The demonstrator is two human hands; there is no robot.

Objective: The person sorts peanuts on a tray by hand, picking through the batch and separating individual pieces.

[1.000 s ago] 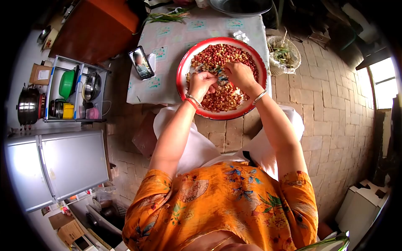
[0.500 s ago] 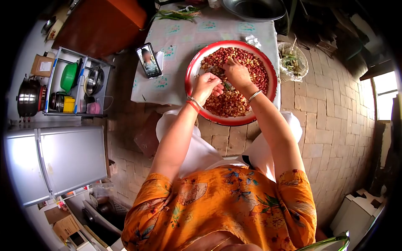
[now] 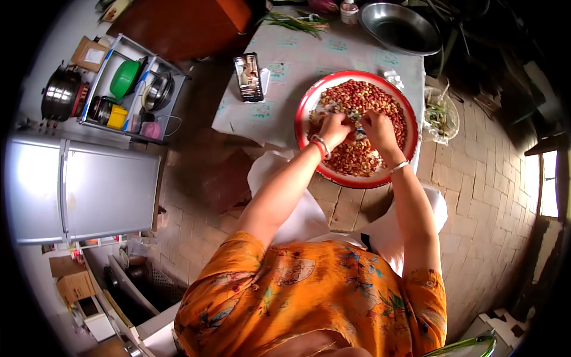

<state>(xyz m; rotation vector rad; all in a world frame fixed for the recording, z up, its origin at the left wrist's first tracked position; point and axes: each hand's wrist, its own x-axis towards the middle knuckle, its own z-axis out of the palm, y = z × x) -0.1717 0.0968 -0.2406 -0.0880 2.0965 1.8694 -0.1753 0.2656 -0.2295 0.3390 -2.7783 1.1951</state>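
- The left hand [image 3: 336, 127] and right hand [image 3: 379, 131] meet over the middle of the tray [image 3: 411, 110]; fingers on both are bent inward, tips near each other; whether they grasp anything, I cannot tell.
- Red and tan kernels [image 3: 355, 163] lie spread within the tray's rim, which likely keeps them from rolling off; the forearms cross it at 8 and 5 o'clock, probably so both hands work in easy reach.
- The phone [image 3: 248, 77] leans upright at 10 o'clock from the tray, perhaps to face the person; the basin [image 3: 401, 28] sits at 1, the basket [image 3: 441, 114] at 3 beyond the table [image 3: 276, 122].
- The tray's 6 o'clock edge seems to overhang the table; side room is narrow at 3, wider toward 9.
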